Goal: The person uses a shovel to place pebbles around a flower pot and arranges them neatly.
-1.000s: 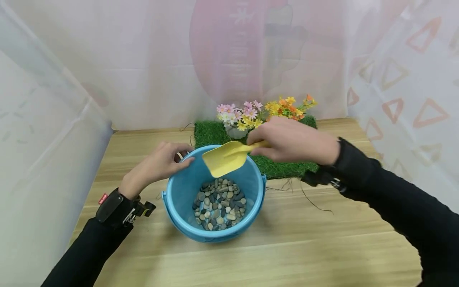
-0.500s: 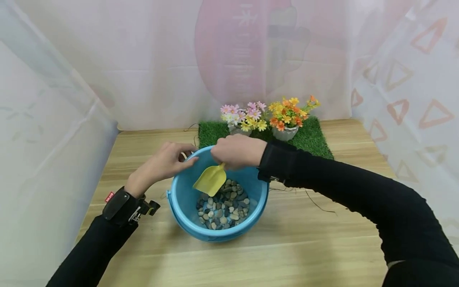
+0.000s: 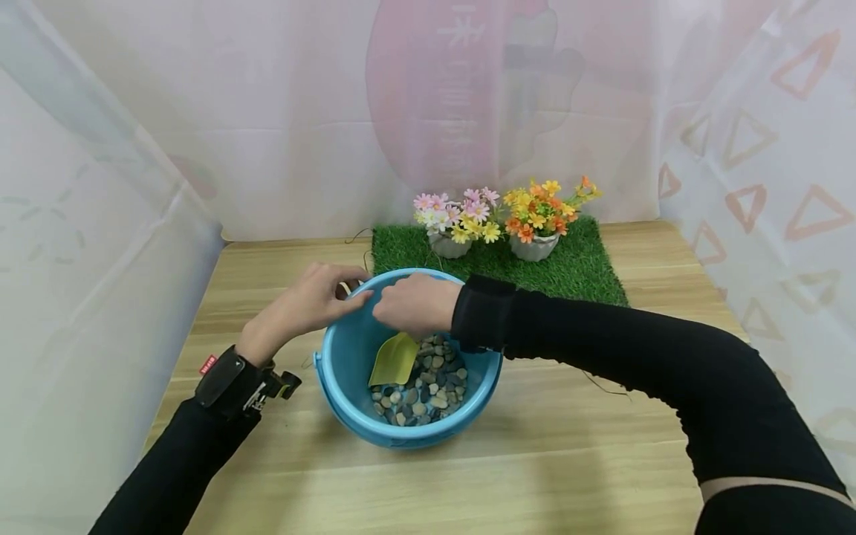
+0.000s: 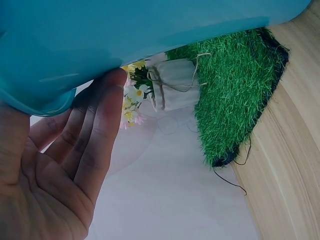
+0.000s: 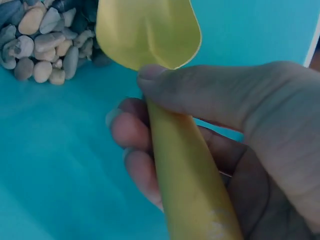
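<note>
A blue bucket (image 3: 411, 438) stands upright on the wooden table, its bottom strewn with small grey and tan pebbles (image 3: 435, 386). My left hand (image 3: 304, 301) pinches the bucket's far left rim, thumb inside and fingers outside; the left wrist view shows this left hand (image 4: 70, 145) from below. Over the bucket's opening, my right hand (image 3: 417, 303) grips a yellow shovel (image 3: 394, 360), whose blade points down with its tip at the pebbles. In the right wrist view the fingers wrap the shovel handle (image 5: 185, 170), and the thumb lies along it near the blade.
Behind the bucket lies a green artificial grass mat (image 3: 568, 275). Two small pots stand on it, one with pink and yellow flowers (image 3: 461, 215), the other with orange and yellow flowers (image 3: 545, 212). Pale printed cloth (image 3: 287, 148) hangs around the table (image 3: 568, 461).
My right hand has moved left and down into the bucket's opening, and the shovel blade has swung downward to the pebbles. My left hand stays at the rim.
</note>
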`<action>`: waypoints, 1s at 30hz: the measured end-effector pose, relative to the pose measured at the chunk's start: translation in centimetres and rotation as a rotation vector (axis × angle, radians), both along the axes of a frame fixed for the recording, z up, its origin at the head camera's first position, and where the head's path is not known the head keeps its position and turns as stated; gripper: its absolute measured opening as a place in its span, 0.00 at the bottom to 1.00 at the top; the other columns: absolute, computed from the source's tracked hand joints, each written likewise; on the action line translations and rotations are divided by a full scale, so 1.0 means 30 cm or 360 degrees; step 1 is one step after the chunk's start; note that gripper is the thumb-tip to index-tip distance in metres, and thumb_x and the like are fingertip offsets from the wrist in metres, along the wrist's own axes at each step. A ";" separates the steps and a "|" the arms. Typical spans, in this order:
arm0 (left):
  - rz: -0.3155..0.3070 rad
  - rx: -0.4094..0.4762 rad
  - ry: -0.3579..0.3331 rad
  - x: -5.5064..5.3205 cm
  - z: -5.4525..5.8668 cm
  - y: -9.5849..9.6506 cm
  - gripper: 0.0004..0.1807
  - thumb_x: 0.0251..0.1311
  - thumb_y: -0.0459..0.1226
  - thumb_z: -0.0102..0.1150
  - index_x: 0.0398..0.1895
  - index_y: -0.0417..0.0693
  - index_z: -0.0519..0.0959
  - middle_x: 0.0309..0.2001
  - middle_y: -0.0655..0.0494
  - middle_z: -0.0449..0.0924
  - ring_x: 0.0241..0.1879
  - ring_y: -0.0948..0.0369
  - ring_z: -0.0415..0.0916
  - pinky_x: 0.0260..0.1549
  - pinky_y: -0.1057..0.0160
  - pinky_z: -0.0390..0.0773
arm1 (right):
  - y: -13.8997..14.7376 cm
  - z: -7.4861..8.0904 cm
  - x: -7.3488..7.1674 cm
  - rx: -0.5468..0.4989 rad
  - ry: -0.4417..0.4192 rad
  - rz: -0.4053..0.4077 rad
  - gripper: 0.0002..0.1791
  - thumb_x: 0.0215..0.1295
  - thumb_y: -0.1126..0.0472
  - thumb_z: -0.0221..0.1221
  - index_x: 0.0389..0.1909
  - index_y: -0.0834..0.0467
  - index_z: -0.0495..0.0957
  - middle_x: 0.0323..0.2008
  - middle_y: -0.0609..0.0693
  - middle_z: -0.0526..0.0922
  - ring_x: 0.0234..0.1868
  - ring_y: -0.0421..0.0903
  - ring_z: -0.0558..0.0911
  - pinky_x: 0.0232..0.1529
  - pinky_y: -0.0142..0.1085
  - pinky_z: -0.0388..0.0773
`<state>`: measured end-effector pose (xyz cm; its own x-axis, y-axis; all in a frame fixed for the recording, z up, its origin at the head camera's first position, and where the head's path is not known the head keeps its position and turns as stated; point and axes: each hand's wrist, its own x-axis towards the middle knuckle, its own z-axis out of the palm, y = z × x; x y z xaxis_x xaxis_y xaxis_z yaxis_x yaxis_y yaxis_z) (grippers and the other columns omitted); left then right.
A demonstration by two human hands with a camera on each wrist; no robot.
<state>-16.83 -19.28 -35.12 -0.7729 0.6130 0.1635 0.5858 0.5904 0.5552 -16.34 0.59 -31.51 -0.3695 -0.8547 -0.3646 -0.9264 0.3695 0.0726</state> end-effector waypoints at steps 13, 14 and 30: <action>0.0016 -0.0002 0.0010 0.005 -0.001 0.002 0.08 0.62 0.42 0.55 0.42 0.52 0.78 0.27 0.64 0.77 0.24 0.67 0.75 0.21 0.66 0.76 | -0.022 -0.066 0.014 0.0013 -0.0103 0.0012 0.05 0.69 0.63 0.50 0.35 0.53 0.75 0.24 0.47 0.71 0.21 0.41 0.68 0.21 0.32 0.62; 0.0019 -0.0002 0.0012 0.005 -0.001 0.002 0.08 0.62 0.42 0.55 0.42 0.52 0.78 0.27 0.64 0.77 0.23 0.67 0.75 0.21 0.66 0.76 | -0.020 -0.069 0.013 0.0029 -0.0137 -0.0002 0.04 0.68 0.63 0.51 0.35 0.52 0.74 0.25 0.47 0.71 0.21 0.41 0.68 0.22 0.32 0.63; 0.0058 0.0044 0.0052 0.012 -0.010 0.010 0.07 0.61 0.40 0.56 0.40 0.50 0.80 0.26 0.64 0.77 0.24 0.71 0.74 0.24 0.67 0.77 | -0.036 -0.149 -0.057 0.0308 -0.0532 -0.0134 0.12 0.60 0.61 0.59 0.19 0.50 0.69 0.13 0.44 0.60 0.13 0.40 0.55 0.18 0.33 0.53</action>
<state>-16.48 -18.99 -35.42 -0.7887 0.5795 0.2056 0.5822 0.5962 0.5528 -18.06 -0.50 -35.97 -0.2686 -0.7302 -0.6282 -0.8779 0.4540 -0.1525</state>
